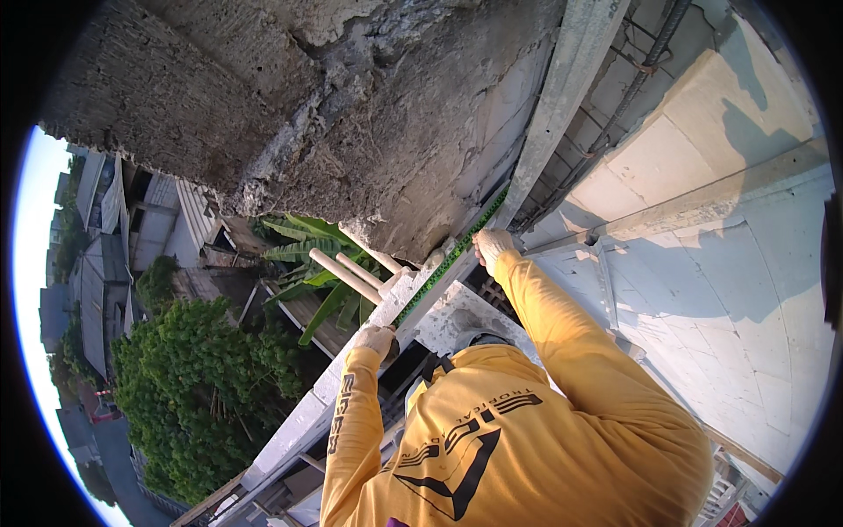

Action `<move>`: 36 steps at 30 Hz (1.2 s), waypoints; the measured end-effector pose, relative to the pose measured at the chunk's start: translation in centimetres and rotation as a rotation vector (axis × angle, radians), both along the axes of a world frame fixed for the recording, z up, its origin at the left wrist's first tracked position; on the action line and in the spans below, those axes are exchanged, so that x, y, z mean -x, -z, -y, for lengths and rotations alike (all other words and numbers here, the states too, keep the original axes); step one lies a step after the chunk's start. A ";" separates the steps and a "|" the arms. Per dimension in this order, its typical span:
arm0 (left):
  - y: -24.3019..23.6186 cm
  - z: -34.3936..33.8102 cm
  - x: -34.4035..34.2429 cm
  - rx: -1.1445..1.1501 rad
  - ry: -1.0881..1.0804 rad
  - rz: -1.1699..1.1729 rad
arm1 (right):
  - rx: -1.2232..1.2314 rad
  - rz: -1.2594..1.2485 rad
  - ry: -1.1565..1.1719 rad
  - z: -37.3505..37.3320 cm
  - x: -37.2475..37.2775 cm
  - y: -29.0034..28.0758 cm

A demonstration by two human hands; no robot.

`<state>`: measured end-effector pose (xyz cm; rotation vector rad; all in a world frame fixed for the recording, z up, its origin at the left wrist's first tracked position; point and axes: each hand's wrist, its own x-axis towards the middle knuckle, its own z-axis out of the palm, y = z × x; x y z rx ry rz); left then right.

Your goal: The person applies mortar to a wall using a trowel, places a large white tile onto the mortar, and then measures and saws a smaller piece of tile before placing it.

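A long, narrow green strip with dark markings slants along a pale beam, from lower left to upper right. My left hand is closed at the strip's lower end, beside the edge of a whitish ledge. Farther up, my right hand has its fingers curled at the strip's edge, next to the foot of a grey metal channel. The undersides of both hands are hidden, so the exact grip is hard to see. Both arms wear yellow sleeves.
Rough concrete overhangs ahead. Round wooden poles stick out left of the ledge, above a long drop to trees and roofs. A pale block wall stands at right, with a reinforcing bar near its top.
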<state>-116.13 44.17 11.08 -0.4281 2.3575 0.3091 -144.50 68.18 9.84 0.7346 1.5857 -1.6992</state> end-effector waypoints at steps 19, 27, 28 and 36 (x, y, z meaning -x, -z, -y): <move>-9.6 -3.9 -9.4 -0.278 -0.734 -0.005 | 0.272 0.097 -0.543 -1.7 -5.3 -0.6; -9.1 -11.6 -17.2 -0.248 -1.117 -0.097 | 0.260 0.124 -1.089 0.3 -10.3 -3.8; -8.7 -12.7 -18.1 -0.251 -1.174 -0.126 | 0.220 0.125 -1.151 0.8 -11.4 -5.1; -8.7 -17.9 -25.5 -0.333 -1.367 -0.543 | 0.289 -0.314 -1.850 6.7 -20.5 -12.1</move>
